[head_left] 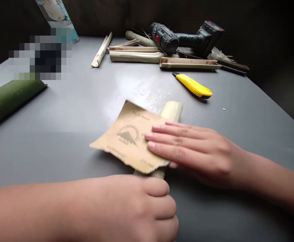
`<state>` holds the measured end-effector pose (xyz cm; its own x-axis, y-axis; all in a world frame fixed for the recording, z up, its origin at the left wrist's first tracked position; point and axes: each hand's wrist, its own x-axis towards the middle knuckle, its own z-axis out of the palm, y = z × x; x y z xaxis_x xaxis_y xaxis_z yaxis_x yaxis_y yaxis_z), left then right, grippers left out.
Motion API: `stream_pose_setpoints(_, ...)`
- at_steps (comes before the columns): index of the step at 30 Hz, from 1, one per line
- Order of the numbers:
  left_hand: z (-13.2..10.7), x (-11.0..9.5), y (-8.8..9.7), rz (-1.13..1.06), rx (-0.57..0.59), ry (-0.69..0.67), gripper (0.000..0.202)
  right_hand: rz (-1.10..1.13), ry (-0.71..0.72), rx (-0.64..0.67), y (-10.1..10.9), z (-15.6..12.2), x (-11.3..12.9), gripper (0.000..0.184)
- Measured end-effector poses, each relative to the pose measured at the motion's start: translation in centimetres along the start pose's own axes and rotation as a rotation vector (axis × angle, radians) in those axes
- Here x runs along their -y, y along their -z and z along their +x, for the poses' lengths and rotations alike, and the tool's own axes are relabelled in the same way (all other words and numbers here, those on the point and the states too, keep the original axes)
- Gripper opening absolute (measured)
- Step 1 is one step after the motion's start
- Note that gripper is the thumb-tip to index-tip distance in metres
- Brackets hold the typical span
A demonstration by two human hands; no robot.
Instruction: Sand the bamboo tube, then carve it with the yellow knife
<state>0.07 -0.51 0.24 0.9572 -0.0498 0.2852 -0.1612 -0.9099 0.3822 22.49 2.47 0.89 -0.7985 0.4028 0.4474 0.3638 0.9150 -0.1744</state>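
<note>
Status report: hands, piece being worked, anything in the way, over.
Left hand closed on near end of bamboo. Right hand, fingers across paper. Paper over bamboo's middle. Cutter beyond, touching neither hand.

the tan paper sheet (128, 134) lies printed side up across the bamboo piece (172, 110), and on my feed i make out a dark mountain under a rayed arc, with blurred lettering around it. its near edge is ragged, and its left corner juts well past the bamboo, held up off the surface below. the bamboo is pale and rounded on top, pointing away from me; its far end pokes out beyond the sheet, while its near end is hidden from me.
</note>
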Motion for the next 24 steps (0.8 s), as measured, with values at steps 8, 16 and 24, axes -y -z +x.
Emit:
stream_pose_setpoints(8,0.2,0.8,-0.5,0.021,0.014,-0.126,0.011,-0.014,-0.023,0.029,0.2,-0.6,-1.4,0.037)
stream_pose_setpoints(16,0.2,0.8,-0.6,0.066,-0.019,-0.126,0.017,0.035,0.051,0.095,0.3,-0.4,0.3,0.036)
stream_pose_setpoints(24,0.3,0.5,-0.5,0.100,0.003,-0.099,0.031,0.013,0.033,0.106,0.7,-0.7,-0.2,0.038)
